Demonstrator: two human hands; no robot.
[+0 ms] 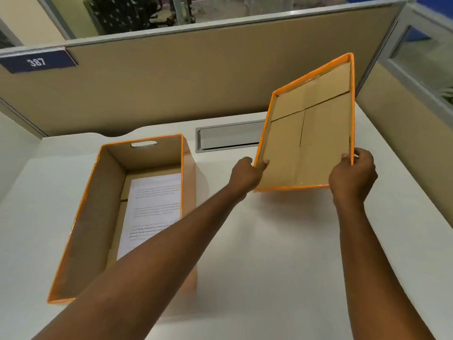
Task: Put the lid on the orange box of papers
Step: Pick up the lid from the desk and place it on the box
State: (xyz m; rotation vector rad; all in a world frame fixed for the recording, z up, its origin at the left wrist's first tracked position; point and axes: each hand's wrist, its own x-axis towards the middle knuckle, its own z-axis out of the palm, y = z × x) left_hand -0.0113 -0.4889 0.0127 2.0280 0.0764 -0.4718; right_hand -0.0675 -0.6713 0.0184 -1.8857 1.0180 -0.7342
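The orange box (85,217) stands open on the left of the white desk, its cardboard inside showing and printed papers (152,207) lying flat on its bottom. The lid (308,133), orange-rimmed with a brown cardboard inside facing me, is held tilted up above the right part of the desk. My left hand (245,175) grips the lid's near left edge, thumb inside the rim. My right hand (353,175) grips its near right corner. My left forearm crosses over the box's near right corner and hides part of the papers.
A white desk (257,241) carries the box. A grey cable-slot cover (228,138) is set into the desk behind, between box and lid. Tan partition walls (171,82) close off the back and right side. A blue sign reading 387 (36,62) hangs at the upper left.
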